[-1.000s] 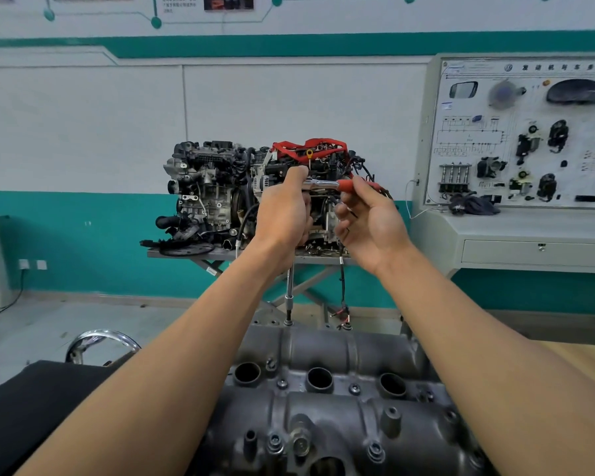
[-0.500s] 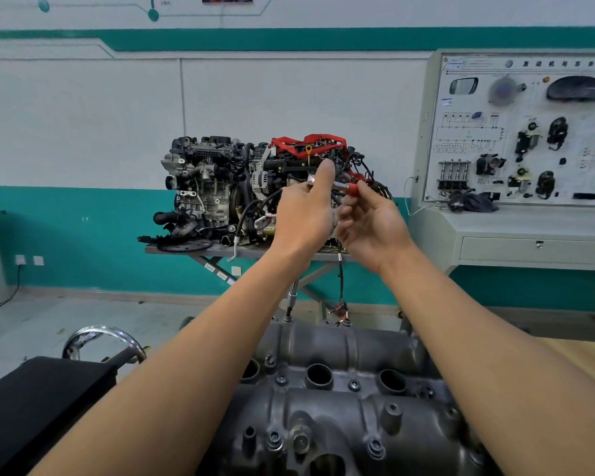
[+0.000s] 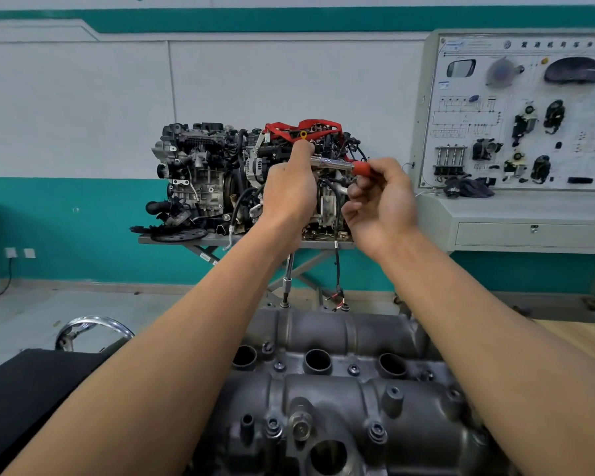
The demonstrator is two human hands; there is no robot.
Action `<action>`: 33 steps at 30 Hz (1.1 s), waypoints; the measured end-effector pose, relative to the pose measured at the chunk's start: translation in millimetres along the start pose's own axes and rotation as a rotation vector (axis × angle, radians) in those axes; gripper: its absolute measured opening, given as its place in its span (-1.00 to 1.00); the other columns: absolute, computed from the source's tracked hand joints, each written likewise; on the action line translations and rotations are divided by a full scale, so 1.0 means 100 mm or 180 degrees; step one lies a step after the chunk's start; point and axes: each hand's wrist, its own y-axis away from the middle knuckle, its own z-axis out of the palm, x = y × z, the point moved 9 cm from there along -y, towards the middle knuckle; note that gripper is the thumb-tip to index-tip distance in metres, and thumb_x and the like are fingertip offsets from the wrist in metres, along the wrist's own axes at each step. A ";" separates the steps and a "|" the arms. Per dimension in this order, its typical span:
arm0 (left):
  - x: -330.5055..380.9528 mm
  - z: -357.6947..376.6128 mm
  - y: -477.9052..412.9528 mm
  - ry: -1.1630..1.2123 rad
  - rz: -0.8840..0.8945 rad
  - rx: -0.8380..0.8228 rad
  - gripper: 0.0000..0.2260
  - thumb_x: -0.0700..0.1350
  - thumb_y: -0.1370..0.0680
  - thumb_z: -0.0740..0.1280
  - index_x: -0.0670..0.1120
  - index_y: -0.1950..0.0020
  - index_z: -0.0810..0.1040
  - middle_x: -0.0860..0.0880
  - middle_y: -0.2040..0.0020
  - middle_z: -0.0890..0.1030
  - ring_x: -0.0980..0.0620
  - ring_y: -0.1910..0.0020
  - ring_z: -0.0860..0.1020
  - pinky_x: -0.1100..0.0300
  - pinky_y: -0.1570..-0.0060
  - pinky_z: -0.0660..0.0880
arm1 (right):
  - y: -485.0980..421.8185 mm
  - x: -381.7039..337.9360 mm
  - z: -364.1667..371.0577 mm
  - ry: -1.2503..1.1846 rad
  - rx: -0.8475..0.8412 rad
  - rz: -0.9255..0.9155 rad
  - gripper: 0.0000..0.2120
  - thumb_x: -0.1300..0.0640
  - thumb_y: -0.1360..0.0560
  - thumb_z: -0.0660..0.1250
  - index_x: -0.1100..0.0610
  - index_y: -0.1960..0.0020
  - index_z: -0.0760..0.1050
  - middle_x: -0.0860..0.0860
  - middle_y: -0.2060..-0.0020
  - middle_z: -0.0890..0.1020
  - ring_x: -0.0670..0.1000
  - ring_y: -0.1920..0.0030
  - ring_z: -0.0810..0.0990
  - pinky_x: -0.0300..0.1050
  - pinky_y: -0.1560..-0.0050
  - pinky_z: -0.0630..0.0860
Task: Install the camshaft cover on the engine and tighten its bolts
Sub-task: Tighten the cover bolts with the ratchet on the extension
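Observation:
The grey camshaft cover (image 3: 327,400) lies on the engine at the bottom of the head view, with several bolts in its bosses and three round plug holes. A ratchet wrench (image 3: 337,164) with a red handle is held high above it. A long extension bar (image 3: 288,281) runs down from under my left hand to a bolt at the cover's far edge. My left hand (image 3: 291,187) is closed over the ratchet head at the top of the bar. My right hand (image 3: 380,197) pinches the red handle with thumb and forefinger.
A display engine (image 3: 213,176) with a red harness stands on a scissor stand by the far wall. A grey training panel (image 3: 522,115) with a drawer fills the right. A black pad (image 3: 31,389) and chrome ring (image 3: 93,326) lie at left, and a wooden top (image 3: 584,334) at right.
The ratchet handle swung toward the left hand, then back out to the right. My right hand followed it. My left hand stayed on the ratchet head.

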 end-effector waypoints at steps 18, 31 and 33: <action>0.01 -0.08 -0.04 0.0177 0.0059 -0.0062 -0.59 0.10 -0.58 0.13 0.01 0.42 0.12 0.02 0.48 0.15 0.01 0.50 0.07 0.12 0.45 0.02 | 0.21 -0.21 0.12 0.0506 0.0182 -0.0641 -0.83 0.22 -0.51 0.30 0.21 -0.07 0.41 -0.02 0.46 0.40 -0.10 0.47 0.33 -0.25 0.51 0.20; 0.00 -0.22 -0.02 0.0277 0.0189 0.0172 -0.56 0.12 -0.60 0.17 0.02 0.42 0.14 0.06 0.50 0.17 0.04 0.54 0.10 0.17 0.48 0.07 | -0.08 0.16 0.25 0.0239 -0.0527 0.0230 -0.66 0.06 -0.61 0.26 0.12 0.28 0.61 -0.04 0.38 0.45 -0.11 0.39 0.42 -0.27 0.46 0.30; -0.01 -0.22 -0.02 0.0362 0.0103 0.0157 -0.55 0.12 -0.60 0.16 0.02 0.43 0.14 0.06 0.50 0.16 0.04 0.54 0.08 0.20 0.50 0.06 | -0.06 0.11 0.26 0.0266 -0.0567 0.0144 -0.71 0.07 -0.59 0.28 0.12 0.26 0.60 -0.05 0.40 0.44 -0.11 0.40 0.41 -0.28 0.48 0.30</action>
